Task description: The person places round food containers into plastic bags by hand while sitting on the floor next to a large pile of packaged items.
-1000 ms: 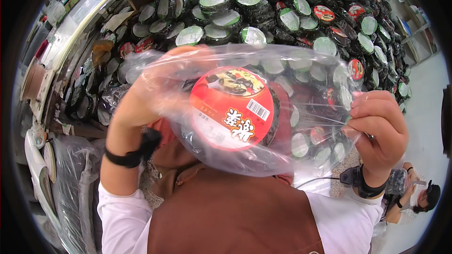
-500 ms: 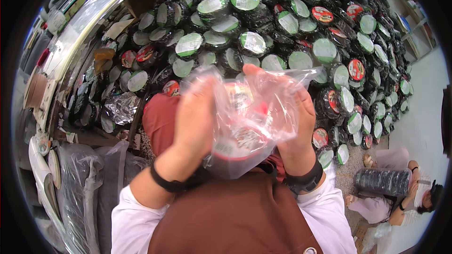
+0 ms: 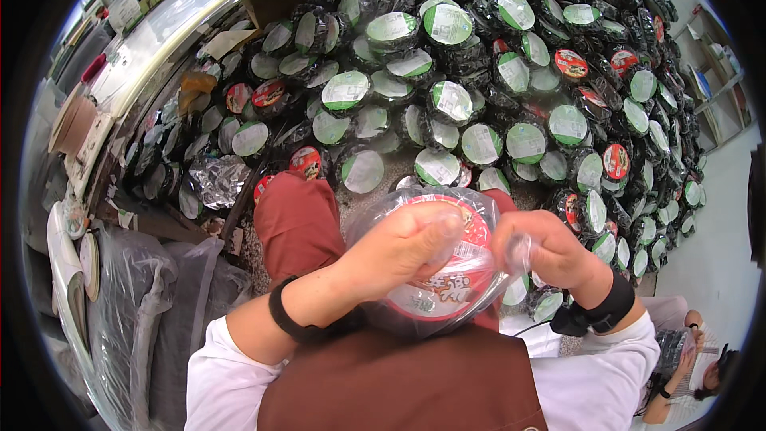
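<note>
A round tub with a red-rimmed printed lid (image 3: 447, 297) sits inside a clear plastic bag (image 3: 369, 219), above my lap between my knees. Across the upper part of the lid lies my left hand (image 3: 415, 243), fingers curled and closed on the bag's film. To its right, my right hand (image 3: 550, 249) is closed around a gathered bunch of the bag, which bulges out by the thumb. The plastic looks drawn tight over the lid between both hands. My palms and part of the lid are hidden.
A large heap of dark-wrapped round tubs with green-and-white labels (image 3: 479, 144) spreads ahead, some red-topped. Crumpled silver wrapping (image 3: 219, 181) lies left. A plastic-covered grey cushion (image 3: 128, 311) stands at lower left. Another person (image 3: 690, 367) works at lower right; shelves (image 3: 714, 72) stand far right.
The bag was held up loosely between both raised hands. Now the tub sits lower and to the right, lid facing up, with the bag's edge bunched in my right hand.
</note>
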Demonstrator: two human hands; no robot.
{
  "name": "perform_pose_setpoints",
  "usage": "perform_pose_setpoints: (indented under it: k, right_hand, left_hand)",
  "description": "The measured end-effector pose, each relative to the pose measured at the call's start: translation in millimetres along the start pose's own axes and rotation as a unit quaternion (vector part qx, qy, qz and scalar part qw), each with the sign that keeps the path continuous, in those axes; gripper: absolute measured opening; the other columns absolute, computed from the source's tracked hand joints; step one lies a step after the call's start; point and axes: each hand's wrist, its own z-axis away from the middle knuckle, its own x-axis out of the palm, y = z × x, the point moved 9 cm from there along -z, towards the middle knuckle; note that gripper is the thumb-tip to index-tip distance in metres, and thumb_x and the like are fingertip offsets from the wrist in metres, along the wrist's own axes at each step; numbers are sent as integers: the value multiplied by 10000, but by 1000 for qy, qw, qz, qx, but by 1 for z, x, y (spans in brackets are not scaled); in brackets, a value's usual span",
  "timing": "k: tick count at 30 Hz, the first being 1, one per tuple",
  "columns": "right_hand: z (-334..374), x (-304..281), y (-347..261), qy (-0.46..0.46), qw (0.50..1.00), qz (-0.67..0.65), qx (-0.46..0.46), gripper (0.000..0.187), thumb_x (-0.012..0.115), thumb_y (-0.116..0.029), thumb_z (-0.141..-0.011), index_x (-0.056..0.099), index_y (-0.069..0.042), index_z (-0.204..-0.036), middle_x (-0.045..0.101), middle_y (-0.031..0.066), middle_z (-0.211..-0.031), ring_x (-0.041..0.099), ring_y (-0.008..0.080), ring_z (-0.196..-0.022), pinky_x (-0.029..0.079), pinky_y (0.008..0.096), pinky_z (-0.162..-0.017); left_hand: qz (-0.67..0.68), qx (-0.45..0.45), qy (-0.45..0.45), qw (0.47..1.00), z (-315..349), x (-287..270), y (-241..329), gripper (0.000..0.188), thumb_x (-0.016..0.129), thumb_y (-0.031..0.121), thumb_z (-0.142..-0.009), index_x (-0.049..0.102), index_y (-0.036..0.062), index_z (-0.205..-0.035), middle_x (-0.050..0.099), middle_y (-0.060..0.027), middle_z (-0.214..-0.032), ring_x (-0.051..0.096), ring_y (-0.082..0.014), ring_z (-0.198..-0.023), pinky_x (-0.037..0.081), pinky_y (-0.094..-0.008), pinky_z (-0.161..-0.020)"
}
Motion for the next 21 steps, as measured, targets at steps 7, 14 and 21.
perform_pose_setpoints:
  k: [7, 14, 21]
  right_hand:
    - [-37, -2, -3, 226, 940, 236, -95, 345, 726, -162, -666, 586, -1, -937, 599, 15, -776, 586, 172, -707, 467, 289, -680]
    - [-37, -26, 23, 278, 956, -58, -79, 162, 565, -133, -856, 622, 12, -900, 589, 33, -678, 519, 76, -608, 415, 217, -550]
    - [-58, 50, -52, 126, 795, 545, -233, 302, 533, -80, -722, 640, -75, -1004, 611, 61, -1105, 492, 286, -1149, 292, 489, -1015]
  left_hand:
    - [38, -35, 103, 993, -19, -28, -9, 520, 450, 544, -870, 567, 36, -875, 449, 52, -613, 341, -33, -476, 264, -184, -407]
    - [13, 46, -30, 998, -17, -22, 8, 349, 411, 350, -941, 538, 27, -907, 478, 0, -619, 446, -97, -551, 360, -217, -502]
    - [-362, 258, 183, 877, 6, -52, 19, 294, 545, 77, -816, 540, 14, -1103, 591, -98, -1025, 586, -179, -895, 483, -283, -716]
